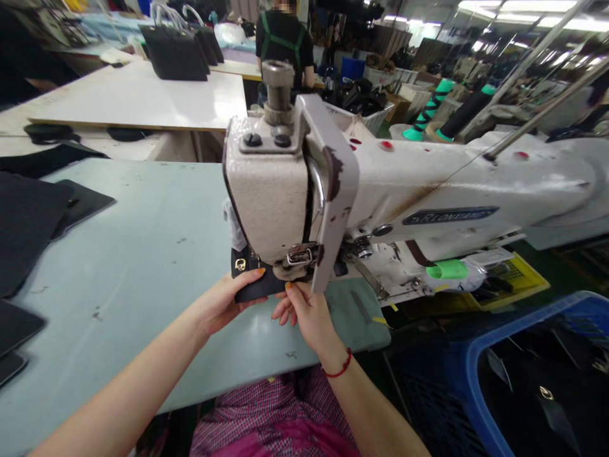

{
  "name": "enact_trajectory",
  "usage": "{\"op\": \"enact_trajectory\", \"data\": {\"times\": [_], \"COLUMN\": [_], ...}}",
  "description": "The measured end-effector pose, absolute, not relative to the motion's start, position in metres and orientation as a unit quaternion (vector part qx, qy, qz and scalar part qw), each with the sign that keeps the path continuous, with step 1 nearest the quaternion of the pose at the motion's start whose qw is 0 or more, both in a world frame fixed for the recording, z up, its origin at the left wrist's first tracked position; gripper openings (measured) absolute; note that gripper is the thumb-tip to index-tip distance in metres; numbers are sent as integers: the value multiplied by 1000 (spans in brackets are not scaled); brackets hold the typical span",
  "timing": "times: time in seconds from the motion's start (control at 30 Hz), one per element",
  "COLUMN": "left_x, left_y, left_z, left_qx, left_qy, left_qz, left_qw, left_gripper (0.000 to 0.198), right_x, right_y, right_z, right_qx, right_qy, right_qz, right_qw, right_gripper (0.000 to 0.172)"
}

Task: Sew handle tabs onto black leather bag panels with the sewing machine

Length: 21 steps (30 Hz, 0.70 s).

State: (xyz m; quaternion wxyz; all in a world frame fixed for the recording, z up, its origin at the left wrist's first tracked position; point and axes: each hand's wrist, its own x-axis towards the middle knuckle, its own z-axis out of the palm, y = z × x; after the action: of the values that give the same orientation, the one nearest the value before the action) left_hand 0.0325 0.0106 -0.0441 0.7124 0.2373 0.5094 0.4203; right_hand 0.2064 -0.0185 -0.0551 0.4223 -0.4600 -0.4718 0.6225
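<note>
A white sewing machine [266, 184] fills the middle of the view, its head above a black leather-like piece [254, 291] with a small gold fitting [240, 264]. My left hand [228, 301] grips the left part of this piece, thumb on top and fingers beneath. At its near right edge my right hand [304, 311] pinches the piece between thumb and forefinger, the other fingers curled. The right end of the piece passes under the machine head, where the needle area is mostly hidden.
Black flat panels [33, 216] lie on the pale green table [143, 254] at left. A blue basket [476, 355] with black pieces stands at right, near a yellow tray [528, 279]. Black bags [174, 54] stand on a white table behind; a person [285, 38] is beyond.
</note>
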Motion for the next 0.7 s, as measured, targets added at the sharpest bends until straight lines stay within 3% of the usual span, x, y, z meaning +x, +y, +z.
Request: {"op": "enact_trajectory", "data": {"times": [0.17, 0.43, 0.7], "left_x": [21, 23, 25], "left_y": [8, 11, 13], "left_z": [-46, -38, -37], "left_qx": [236, 338, 387], "left_qy": [487, 507, 532], "left_qz": [382, 390, 405], "left_qw": [749, 690, 635], "left_gripper": [35, 24, 32], "right_x": [204, 197, 186], "right_y": [-22, -30, -28], "right_z": [-56, -57, -56], "right_qx": [-464, -438, -458], "right_qy": [-484, -469, -428], "right_qz": [601, 627, 631], "right_qw": [435, 443, 457], "right_gripper": [43, 42, 48]}}
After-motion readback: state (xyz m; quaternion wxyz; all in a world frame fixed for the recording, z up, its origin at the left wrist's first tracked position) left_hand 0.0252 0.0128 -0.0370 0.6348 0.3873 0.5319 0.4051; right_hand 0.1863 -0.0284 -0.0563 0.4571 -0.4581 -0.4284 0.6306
